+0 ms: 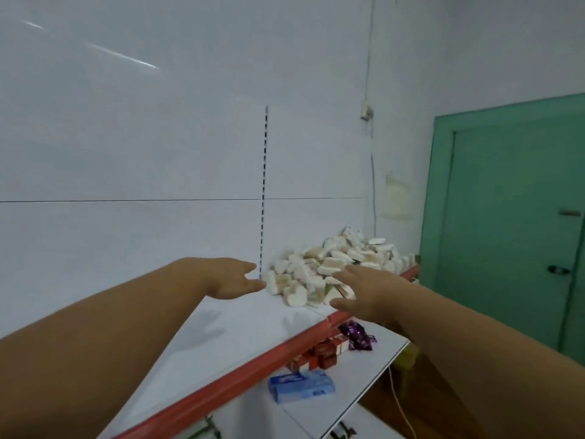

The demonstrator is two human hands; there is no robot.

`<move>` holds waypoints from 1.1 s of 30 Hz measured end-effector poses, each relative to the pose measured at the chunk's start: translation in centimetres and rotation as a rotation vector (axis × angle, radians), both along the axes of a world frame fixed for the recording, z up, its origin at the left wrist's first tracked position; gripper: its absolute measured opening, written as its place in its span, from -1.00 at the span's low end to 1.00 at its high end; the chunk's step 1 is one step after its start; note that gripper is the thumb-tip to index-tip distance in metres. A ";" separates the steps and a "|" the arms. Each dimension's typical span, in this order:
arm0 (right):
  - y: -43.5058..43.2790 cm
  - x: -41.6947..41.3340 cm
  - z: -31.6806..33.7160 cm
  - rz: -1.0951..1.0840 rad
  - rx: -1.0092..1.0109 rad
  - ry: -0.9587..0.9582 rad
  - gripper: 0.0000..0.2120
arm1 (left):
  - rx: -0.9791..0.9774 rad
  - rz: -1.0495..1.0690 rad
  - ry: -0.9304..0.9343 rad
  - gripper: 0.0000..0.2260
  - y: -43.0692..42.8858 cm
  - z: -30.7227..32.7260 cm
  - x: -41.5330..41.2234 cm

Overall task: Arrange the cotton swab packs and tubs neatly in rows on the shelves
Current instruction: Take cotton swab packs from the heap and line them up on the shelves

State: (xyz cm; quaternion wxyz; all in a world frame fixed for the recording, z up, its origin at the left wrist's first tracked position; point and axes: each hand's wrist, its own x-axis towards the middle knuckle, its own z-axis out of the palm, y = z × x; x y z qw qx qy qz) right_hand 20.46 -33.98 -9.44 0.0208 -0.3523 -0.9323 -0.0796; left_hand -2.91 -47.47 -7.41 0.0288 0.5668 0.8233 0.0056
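1. My left hand (231, 278) reaches out over the upper shelf (221, 337), fingers straight and relaxed, holding nothing. Its fingertips lie just beside the leftmost pack of the heap, and I cannot tell whether they touch it.
2. The cotton swab packs (332, 264) lie in one loose heap on the right part of that shelf, against the white back wall. They are too many and too jumbled for me to count.
3. My right hand (370, 291) hovers at the front of the heap, above the shelf's red edge (253, 359), fingers spread wide and empty.
4. On the lower shelf (364, 375) I see one blue pack (300, 388), a cluster of red boxes (319, 353) too blurred to count, and one purple wrapper (357, 335).
5. A green door (512, 232) stands at the far right.
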 end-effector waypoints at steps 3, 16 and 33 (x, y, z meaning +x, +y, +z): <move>4.6 1.9 -0.8 -0.082 -0.009 0.016 -0.32 | -0.009 -0.091 0.007 -0.41 5.8 -0.2 1.0; 24.7 -1.1 -0.7 -0.229 -0.034 0.041 -0.48 | 0.083 -0.263 -0.042 -0.55 30.7 -1.7 -6.5; 45.8 -9.1 -3.0 0.218 -0.099 0.092 -0.40 | -0.117 -0.206 0.044 -0.35 47.2 -4.2 -7.1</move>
